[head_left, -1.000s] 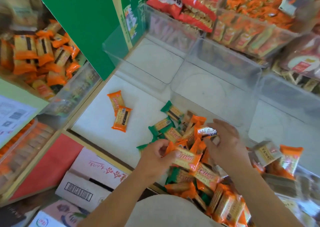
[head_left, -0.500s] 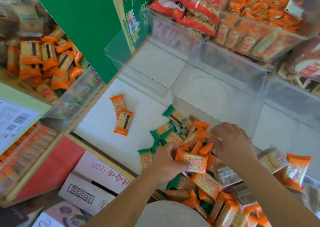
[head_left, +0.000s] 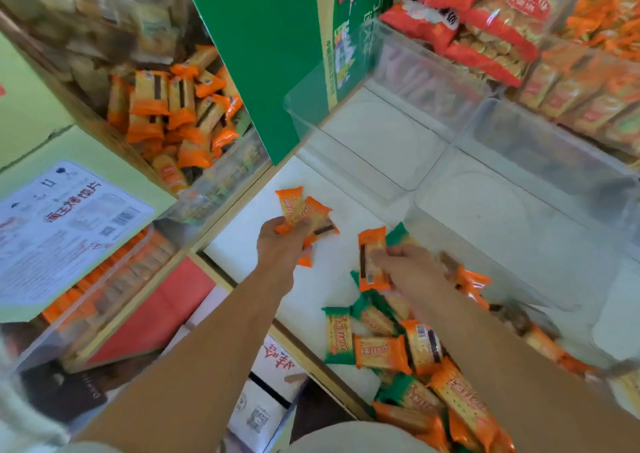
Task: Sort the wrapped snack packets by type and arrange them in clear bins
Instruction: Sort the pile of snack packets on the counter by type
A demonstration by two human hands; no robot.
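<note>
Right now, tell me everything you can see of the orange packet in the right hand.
The orange packet is a glossy plastic-looking wrapper with crimped orange ends, a yellowish middle and a dark stripe down its left edge. It stands roughly upright, pinched by the right hand above the mixed pile; a green-ended packet shows behind it.

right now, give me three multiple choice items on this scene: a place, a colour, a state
1. Where is the left hand? A) in the mixed pile B) left of the mixed pile C) inside a clear bin
2. Which colour are the ends of the packet in the right hand? A) green B) blue C) orange
3. What is the right hand doing? A) pinching a packet B) lying flat C) curled, holding nothing
Key: 1 B, it holds orange packets apart from the pile; 2 C, both ends show orange; 3 A, fingers close on it.
</note>
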